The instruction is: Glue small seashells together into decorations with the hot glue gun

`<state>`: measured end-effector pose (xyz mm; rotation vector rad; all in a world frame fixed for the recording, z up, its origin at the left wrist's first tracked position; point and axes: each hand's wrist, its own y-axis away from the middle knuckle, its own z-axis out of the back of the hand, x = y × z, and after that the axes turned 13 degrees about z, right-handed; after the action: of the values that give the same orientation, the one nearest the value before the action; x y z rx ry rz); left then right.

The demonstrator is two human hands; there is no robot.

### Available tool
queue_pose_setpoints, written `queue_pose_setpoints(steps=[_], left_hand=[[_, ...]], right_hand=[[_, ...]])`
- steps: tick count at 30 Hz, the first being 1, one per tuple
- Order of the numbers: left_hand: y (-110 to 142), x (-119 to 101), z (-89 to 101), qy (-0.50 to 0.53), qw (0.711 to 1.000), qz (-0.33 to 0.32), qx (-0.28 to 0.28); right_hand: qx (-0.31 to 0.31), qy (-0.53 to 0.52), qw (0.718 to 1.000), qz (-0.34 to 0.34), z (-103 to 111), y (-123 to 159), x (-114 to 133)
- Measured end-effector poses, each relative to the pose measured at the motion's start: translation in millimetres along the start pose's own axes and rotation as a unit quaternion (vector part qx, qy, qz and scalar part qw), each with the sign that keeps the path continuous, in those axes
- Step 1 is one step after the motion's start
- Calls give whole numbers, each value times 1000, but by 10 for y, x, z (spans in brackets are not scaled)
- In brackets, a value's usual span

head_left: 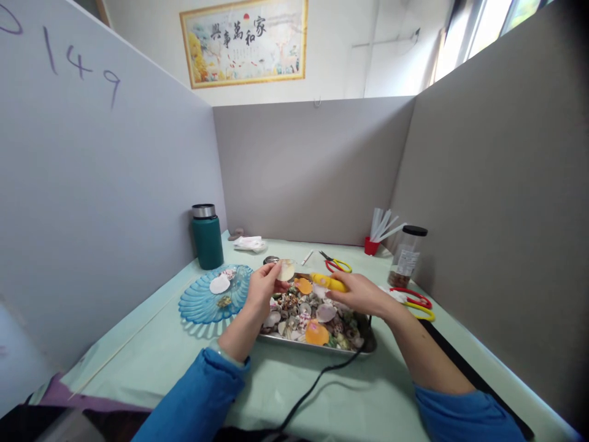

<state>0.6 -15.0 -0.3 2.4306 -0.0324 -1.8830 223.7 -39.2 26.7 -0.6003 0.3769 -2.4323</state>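
My left hand pinches a thin, pale, round shell between thumb and fingers, above the back of a metal tray. My right hand is wrapped round a yellow tool, apparently a glue gun, whose front end points left toward the shell. Contact between the two cannot be made out. Below both hands lies the metal tray, filled with many small shells, among them an orange scallop shell. To the left, a blue scalloped glass plate carries a white shell and small pieces.
A black cord runs from the tray's right side toward me. Around the back stand a green bottle, scissors, a red cup of translucent sticks and a black-lidded jar. Grey partitions enclose the table.
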Motion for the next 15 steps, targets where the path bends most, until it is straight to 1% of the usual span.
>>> queue_pose_setpoints(steps=[2, 4, 5, 7, 9, 13, 15], left_hand=[[-2, -2, -5, -6, 1000, -1, -3], [2, -6, -13, -21, 1000, -7, -8], [7, -9, -18, -30, 999, -12, -9], [21, -14, -29, -46, 999, -20, -6], [35, -19, -42, -55, 998, -24, -3], [49, -27, -60, -56, 998, -21, -6], [46, -27, -62, -53, 998, -21, -6]], right_hand=[[-80, -90, 992, -34, -24, -39, -29], [-141, -223, 964, -47, -72, -65, -16], [-151, -288, 944, -46, -99, -72, 5], [-136, -387, 911, -34, -143, -74, 67], [-114, -429, 896, -16, -172, -67, 133], [-75, -430, 900, -2, -219, -61, 196], [-72, -423, 903, -7, -256, -68, 191]])
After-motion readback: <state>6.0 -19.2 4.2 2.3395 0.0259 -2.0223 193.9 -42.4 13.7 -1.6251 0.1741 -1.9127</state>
